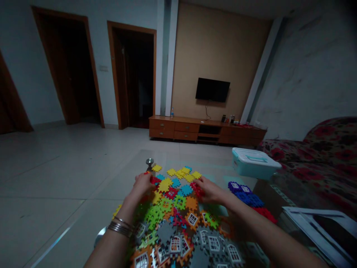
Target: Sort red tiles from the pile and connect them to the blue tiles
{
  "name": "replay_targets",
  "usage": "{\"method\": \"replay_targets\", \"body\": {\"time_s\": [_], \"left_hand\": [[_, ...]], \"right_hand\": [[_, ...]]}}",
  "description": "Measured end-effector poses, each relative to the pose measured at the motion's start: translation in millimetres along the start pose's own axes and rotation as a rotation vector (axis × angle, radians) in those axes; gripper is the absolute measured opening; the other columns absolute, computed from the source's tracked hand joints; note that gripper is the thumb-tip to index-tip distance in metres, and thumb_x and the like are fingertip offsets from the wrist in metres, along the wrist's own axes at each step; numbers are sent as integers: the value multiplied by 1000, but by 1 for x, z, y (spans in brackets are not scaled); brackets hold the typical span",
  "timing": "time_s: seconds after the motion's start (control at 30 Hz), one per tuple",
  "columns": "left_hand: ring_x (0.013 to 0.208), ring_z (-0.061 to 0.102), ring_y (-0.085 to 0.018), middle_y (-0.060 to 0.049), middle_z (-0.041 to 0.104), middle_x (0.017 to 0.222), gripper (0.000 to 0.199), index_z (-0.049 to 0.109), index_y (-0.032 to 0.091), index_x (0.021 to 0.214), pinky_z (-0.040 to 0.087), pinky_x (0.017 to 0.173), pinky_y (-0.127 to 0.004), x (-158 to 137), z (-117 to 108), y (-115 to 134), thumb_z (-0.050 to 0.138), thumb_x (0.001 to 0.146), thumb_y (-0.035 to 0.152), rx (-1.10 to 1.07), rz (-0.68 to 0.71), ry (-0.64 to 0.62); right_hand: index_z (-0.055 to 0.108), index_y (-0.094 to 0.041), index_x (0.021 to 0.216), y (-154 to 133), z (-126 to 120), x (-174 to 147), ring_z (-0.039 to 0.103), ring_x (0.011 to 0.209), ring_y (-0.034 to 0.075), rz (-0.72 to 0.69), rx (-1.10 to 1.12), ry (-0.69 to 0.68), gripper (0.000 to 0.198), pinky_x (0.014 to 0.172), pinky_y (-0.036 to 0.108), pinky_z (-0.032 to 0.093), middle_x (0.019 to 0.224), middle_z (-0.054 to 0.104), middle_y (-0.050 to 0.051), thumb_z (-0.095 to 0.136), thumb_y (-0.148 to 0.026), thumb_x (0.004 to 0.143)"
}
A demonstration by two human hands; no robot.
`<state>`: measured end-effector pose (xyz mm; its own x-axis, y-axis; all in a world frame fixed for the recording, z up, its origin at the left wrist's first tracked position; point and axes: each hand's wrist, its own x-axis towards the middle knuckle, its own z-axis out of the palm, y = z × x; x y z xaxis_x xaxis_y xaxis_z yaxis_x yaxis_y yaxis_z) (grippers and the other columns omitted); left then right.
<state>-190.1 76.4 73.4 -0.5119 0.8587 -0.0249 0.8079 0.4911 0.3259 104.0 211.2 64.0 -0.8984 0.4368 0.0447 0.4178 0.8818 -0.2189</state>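
A heap of colourful toothed plastic building tiles (164,184) spreads over the glass table between my forearms, in yellow, blue, green, orange, red and grey. Some tiles have white window lattices. At the far left of the heap, my left hand (142,186) has its fingers curled on a red tile (155,180); bracelets circle that wrist. Across from it, my right hand (211,189) grips red tiles (197,189) at the heap's right side, thumb and fingers partly hidden. Loose yellow tiles (182,172) lie beyond and between both hands. Grey tiles (213,243) lie nearest to me.
Right of my right arm lie sorted rows of purple, blue (249,199) and red tiles. A teal box with a white lid (256,158) stands behind them. Papers (320,230) lie at the right. A flowered sofa (331,149) and a TV cabinet (186,128) are farther off.
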Motion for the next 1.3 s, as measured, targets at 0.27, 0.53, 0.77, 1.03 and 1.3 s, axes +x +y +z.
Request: {"method": "replay_targets", "body": {"time_s": [0.27,0.53,0.77,1.03,1.3], "left_hand": [[90,63,-25,-6,69,88,14,66,19,85,42,75,-29,-14,-17,30,61,72,22,199,106,-32],[100,57,-22,-11,59,104,22,58,15,99,43,85,-28,-41,0,181,59,77,17,103,399,100],[110,52,-21,-9,56,113,25,60,18,101,42,92,-28,-87,98,319,61,76,13,-100,705,-72],[116,51,-27,-13,57,120,27,63,16,111,42,96,-37,-100,149,362,48,88,16,4,699,-128],[113,53,-25,-13,60,120,30,65,14,112,43,97,-35,-90,149,356,50,87,16,-82,731,-190]], "right_hand": [[39,-20,146,56,-8,-147,54,120,30,200,190,406,75,104,44,42,131,56,14,53,-12,73],[49,-10,138,138,-3,-238,60,110,29,604,151,515,71,100,42,45,113,63,15,55,-16,67],[49,-11,139,150,11,-232,56,115,27,618,88,411,75,101,36,41,119,60,15,53,-6,64],[57,-21,131,147,2,-223,55,102,26,597,30,297,71,92,35,42,107,61,11,49,1,64],[54,-23,135,142,2,-221,51,106,25,493,87,274,76,94,35,43,118,57,11,49,2,63]]}}
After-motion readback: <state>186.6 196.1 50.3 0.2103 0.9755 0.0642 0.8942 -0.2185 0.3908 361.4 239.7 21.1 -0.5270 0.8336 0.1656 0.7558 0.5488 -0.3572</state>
